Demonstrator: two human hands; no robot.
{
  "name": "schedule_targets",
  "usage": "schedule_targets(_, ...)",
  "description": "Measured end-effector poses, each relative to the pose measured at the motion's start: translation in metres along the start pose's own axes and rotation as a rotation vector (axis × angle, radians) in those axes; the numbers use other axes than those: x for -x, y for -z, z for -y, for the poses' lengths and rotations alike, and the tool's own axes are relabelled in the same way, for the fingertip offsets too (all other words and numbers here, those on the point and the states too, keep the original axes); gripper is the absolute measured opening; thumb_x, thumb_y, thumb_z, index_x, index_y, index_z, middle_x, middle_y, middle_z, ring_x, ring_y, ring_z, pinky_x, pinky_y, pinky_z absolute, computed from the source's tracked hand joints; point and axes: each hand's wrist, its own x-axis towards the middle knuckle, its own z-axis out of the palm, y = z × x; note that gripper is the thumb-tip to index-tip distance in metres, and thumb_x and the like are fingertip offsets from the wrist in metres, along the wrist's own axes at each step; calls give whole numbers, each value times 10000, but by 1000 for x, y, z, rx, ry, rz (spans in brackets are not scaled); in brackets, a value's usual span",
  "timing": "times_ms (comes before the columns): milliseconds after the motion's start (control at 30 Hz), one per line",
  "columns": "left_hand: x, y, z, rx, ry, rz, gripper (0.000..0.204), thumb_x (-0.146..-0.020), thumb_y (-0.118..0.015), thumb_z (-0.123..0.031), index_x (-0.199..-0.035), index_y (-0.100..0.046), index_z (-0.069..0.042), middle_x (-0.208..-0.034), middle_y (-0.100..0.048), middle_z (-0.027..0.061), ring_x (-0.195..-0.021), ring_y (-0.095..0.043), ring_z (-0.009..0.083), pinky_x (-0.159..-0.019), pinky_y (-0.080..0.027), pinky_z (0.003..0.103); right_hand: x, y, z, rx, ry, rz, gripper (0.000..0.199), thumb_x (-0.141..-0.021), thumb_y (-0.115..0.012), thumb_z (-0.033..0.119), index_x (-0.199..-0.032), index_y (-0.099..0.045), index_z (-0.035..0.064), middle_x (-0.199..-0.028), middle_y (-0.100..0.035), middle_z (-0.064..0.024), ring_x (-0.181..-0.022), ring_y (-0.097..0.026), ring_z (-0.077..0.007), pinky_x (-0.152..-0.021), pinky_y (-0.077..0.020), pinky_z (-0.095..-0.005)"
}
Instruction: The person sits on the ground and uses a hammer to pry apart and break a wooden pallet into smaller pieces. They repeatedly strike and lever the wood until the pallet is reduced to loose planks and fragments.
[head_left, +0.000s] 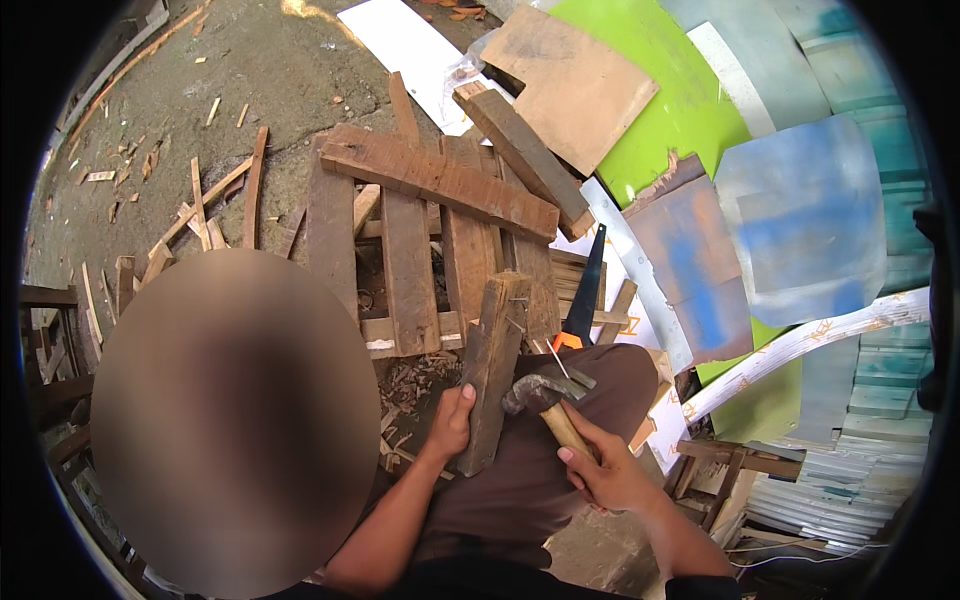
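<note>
Head cam: I see left hand (450, 418) clenched round the wood block (492, 372), propped on the thigh to steady it. Right hand (605, 470) grips claw hammer (545, 398), head on a nail (w/ pallet (430, 240) beyond).

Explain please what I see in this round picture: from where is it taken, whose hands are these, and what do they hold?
The picture comes from a wide camera worn on a person's head, looking down, so straight edges bend near the rim. The two bare hands are that person's own. The left hand has its grip on a rough wooden block resting on the knee. The right hand holds a claw hammer by its wooden handle, with a thin nail at its head. Beyond lie a wooden pallet, a handsaw, wood scraps and painted boards. A blurred patch covers the lower left.
</note>
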Motion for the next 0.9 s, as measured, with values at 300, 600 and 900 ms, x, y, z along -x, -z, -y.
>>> schedule_targets(300,37,14,-127,-69,-434,-222,766,-1079,-351,-614,-1074,-671,82,-921,-723,121,-838,-653,184,-759,-508,341,-30,-1,-48,47,261,-108,661,-1092,-540,192,-1684,-245,203,-711,-533,-12,-535,-511,-88,-506,-477,-284)
schedule_targets(600,44,64,-196,-414,-318,-221,683,-1114,-363,-543,-865,-607,44,-738,-601,63,-719,-528,139,-683,-444,350,-111,-47,-68,-325,96,44,639,-1118,-483,191,-1687,-198,257,-726,-500,-22,-422,-444,-102,-356,-432,-305)
schedule_targets(900,2,54,-136,-361,-183,-228,760,-1117,-344,-569,-983,-677,101,-850,-679,96,-828,-586,176,-819,-479,356,-114,-35,-109,-833,43,499,736,-1075,-561,154,-1689,-164,240,-777,-476,-39,-426,-430,-97,-337,-416,-295)
